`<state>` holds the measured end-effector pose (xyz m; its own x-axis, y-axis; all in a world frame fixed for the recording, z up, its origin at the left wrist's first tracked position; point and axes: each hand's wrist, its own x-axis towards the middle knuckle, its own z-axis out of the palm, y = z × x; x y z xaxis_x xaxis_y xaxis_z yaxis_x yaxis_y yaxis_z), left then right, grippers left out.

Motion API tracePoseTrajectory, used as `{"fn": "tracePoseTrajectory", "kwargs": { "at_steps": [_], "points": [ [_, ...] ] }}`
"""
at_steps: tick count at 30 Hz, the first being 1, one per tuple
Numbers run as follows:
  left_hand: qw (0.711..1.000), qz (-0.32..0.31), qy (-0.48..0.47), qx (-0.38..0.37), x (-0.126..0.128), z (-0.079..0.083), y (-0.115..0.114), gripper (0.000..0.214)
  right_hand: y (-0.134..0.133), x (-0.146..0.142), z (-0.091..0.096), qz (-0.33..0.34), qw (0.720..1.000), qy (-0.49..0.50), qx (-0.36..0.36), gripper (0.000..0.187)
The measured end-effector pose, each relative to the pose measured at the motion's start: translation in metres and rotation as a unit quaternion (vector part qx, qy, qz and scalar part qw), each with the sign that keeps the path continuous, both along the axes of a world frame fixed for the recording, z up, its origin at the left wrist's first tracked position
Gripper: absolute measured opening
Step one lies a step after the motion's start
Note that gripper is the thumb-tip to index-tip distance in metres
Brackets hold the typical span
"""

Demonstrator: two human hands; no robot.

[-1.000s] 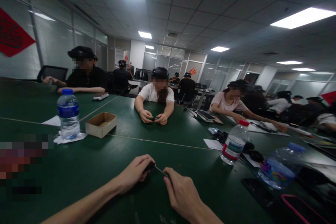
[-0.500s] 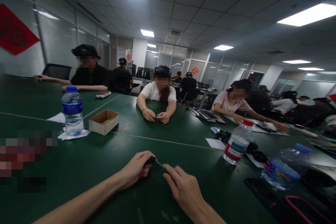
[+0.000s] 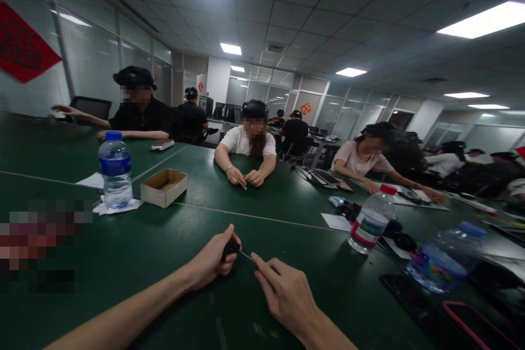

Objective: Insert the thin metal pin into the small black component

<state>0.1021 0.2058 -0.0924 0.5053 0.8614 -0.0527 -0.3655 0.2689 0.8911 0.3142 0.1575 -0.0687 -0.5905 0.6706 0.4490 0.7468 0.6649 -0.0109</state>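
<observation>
Above the green table, my left hand (image 3: pixel 213 257) is closed around a small tool with a rounded black handle (image 3: pixel 231 249), its thumb raised. A thin, pale metal shaft (image 3: pixel 245 254) runs from the handle toward my right hand (image 3: pixel 287 287). The index finger and thumb of that hand close on the shaft's far end. Fingertips hide the tip, so the exact kind of tool cannot be made out. Both hands are low over the near middle of the table.
An open cardboard box (image 3: pixel 164 191) and a blue-capped water bottle (image 3: pixel 115 172) stand ahead to the left. On the right are a red-capped bottle (image 3: pixel 371 221), another blue-capped bottle (image 3: pixel 447 257) and a dark phone (image 3: pixel 406 295). Opposite sits a person (image 3: pixel 246 145) in white.
My left thumb has lifted off the handle, which now shows rounder and more exposed. My right hand holds nearly the same place. The person opposite has moved their fingers.
</observation>
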Motion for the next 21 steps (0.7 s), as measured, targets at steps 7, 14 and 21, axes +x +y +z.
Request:
{"fn": "tracePoseTrajectory", "kwargs": {
  "at_steps": [7, 14, 21],
  "points": [
    [0.997, 0.008, 0.06, 0.043, 0.0016, 0.0022, -0.0036, 0.036, -0.0003, 0.0, 0.0002, 0.011, 1.0, 0.005, 0.025, 0.035],
    [0.997, 0.003, 0.067, 0.039, 0.0008, 0.0076, -0.0056, 0.035, 0.0001, 0.0016, 0.0004, -0.006, 0.999, -0.005, 0.035, 0.037],
    [0.998, -0.012, 0.049, 0.03, -0.0003, 0.005, -0.003, 0.032, 0.0012, 0.0015, -0.0023, -0.011, 1.0, -0.002, -0.006, 0.037]
  ]
}}
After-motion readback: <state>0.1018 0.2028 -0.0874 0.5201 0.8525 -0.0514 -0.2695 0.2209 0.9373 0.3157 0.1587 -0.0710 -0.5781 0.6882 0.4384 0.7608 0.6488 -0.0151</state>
